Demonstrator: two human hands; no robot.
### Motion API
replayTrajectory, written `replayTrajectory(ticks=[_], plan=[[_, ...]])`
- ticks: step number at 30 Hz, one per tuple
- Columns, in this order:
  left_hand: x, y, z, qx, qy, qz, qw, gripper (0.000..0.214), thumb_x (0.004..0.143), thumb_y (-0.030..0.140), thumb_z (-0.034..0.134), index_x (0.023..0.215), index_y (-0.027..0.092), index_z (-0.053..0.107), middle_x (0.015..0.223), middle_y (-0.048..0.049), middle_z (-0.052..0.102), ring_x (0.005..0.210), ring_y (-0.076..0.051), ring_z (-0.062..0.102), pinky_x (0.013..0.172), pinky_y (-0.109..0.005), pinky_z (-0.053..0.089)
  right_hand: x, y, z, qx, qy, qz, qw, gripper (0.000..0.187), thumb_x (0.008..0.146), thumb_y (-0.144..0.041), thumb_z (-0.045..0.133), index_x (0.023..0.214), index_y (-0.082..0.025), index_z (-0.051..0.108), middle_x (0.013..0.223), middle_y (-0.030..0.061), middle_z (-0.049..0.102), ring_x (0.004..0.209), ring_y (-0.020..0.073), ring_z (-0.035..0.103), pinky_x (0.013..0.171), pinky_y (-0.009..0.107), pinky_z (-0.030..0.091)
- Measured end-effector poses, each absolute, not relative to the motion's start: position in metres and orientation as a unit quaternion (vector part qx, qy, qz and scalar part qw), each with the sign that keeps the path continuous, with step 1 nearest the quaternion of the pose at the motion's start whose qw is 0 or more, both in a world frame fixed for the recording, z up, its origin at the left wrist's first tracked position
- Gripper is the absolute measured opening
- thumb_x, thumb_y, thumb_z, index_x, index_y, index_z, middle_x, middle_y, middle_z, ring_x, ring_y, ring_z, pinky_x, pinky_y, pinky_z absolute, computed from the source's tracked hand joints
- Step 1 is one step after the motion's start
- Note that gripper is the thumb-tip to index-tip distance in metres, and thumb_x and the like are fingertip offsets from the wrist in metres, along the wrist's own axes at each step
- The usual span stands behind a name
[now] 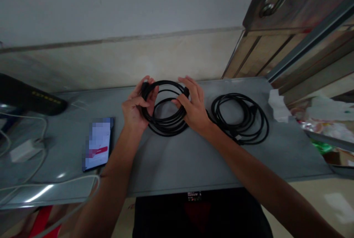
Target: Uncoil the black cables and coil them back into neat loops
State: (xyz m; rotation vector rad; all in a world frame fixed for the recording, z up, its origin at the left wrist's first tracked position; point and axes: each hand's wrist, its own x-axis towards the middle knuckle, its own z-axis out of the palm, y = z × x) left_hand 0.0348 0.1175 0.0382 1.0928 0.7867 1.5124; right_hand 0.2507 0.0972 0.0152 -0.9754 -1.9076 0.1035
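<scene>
A coiled black cable (166, 122) is held up between my two hands over the grey table (177, 168). My left hand (138, 105) wraps its fingers and thumb around the coil's left side. On the right side, my right hand (193, 103) pinches the loops, with a dark connector-like piece by its fingers. A second black cable coil (240, 118) lies flat on the table, right of my right hand. Its loops are looser, and a small pale tag shows near its lower edge. Whether the two coils are joined behind my right wrist I cannot tell.
Left of my left forearm lies a lit phone (97, 144). Beyond it are a white adapter (27, 150) with pale cords and a dark cylindrical object (30, 96). A crumpled white paper (278, 106) sits at the table's right end. The wall (155, 61) runs along the back.
</scene>
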Motion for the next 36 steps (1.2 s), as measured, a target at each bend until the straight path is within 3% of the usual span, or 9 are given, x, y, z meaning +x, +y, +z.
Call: replayTrajectory(ticks=[5, 11, 15, 18, 27, 33, 36], plan=[[0.031, 0.121, 0.038, 0.485, 0.355, 0.626, 0.497, 0.052, 0.071, 0.025, 0.082, 0.122, 0.035, 0.084, 0.135, -0.0029, 0.080, 0.154, -0.036, 0.060, 0.137, -0.055, 0.043, 0.250, 0.102, 0.010, -0.392, -0.773, 0.087, 0.492, 0.026, 0.120, -0.033, 0.047, 0.128, -0.031, 0.072, 0.179, 0.0066, 0.045, 0.173, 0.0246, 0.033, 0.139, 0.059, 0.039], [0.034, 0.126, 0.030, 0.515, 0.363, 0.621, 0.465, 0.063, 0.062, 0.010, 0.076, 0.123, 0.025, 0.078, 0.134, -0.0077, 0.080, 0.140, -0.030, 0.070, 0.130, -0.050, 0.049, 0.252, 0.106, 0.004, -0.414, -0.751, 0.127, 0.498, 0.040, 0.116, -0.023, 0.051, 0.150, -0.037, 0.067, 0.179, 0.0042, 0.046, 0.171, 0.0253, 0.038, 0.137, 0.055, 0.044], [0.028, 0.133, 0.024, 0.527, 0.420, 0.595, 0.438, 0.060, 0.062, 0.010, 0.072, 0.121, 0.023, 0.073, 0.124, -0.0086, 0.082, 0.115, -0.029, 0.078, 0.110, -0.047, 0.061, 0.255, 0.111, -0.005, -0.413, -0.756, 0.148, 0.486, 0.034, 0.115, -0.023, 0.053, 0.140, -0.033, 0.073, 0.174, 0.0071, 0.053, 0.161, 0.0251, 0.053, 0.130, 0.050, 0.052], [0.024, 0.136, 0.020, 0.564, 0.459, 0.578, 0.370, 0.055, 0.064, 0.011, 0.071, 0.118, 0.022, 0.072, 0.114, -0.0064, 0.082, 0.102, -0.025, 0.077, 0.097, -0.041, 0.062, 0.257, 0.114, -0.010, -0.410, -0.755, 0.160, 0.486, 0.029, 0.116, -0.026, 0.050, 0.128, -0.028, 0.076, 0.167, 0.0095, 0.059, 0.154, 0.0242, 0.059, 0.128, 0.046, 0.053], [0.028, 0.135, 0.010, 0.680, 0.506, 0.463, 0.261, 0.050, 0.071, 0.004, 0.073, 0.117, 0.023, 0.076, 0.104, -0.0040, 0.079, 0.097, -0.023, 0.072, 0.096, -0.037, 0.054, 0.260, 0.112, -0.008, -0.426, -0.763, 0.176, 0.453, 0.032, 0.113, -0.018, 0.045, 0.125, -0.026, 0.073, 0.143, 0.0084, 0.070, 0.134, 0.0238, 0.069, 0.116, 0.039, 0.059], [0.025, 0.136, 0.006, 0.706, 0.521, 0.423, 0.224, 0.048, 0.074, 0.006, 0.073, 0.118, 0.023, 0.079, 0.102, -0.0048, 0.077, 0.089, -0.023, 0.069, 0.089, -0.038, 0.052, 0.263, 0.112, -0.005, -0.418, -0.789, 0.193, 0.408, 0.052, 0.096, -0.001, 0.045, 0.136, -0.024, 0.069, 0.144, 0.0097, 0.073, 0.133, 0.0248, 0.071, 0.116, 0.039, 0.059], [0.022, 0.138, 0.005, 0.734, 0.513, 0.400, 0.194, 0.044, 0.075, 0.007, 0.071, 0.115, 0.024, 0.082, 0.102, -0.0060, 0.075, 0.092, -0.026, 0.067, 0.095, -0.042, 0.053, 0.264, 0.114, -0.009, -0.421, -0.791, 0.191, 0.401, 0.063, 0.090, 0.003, 0.046, 0.143, -0.023, 0.068, 0.148, 0.0097, 0.075, 0.136, 0.0254, 0.072, 0.117, 0.041, 0.059]])
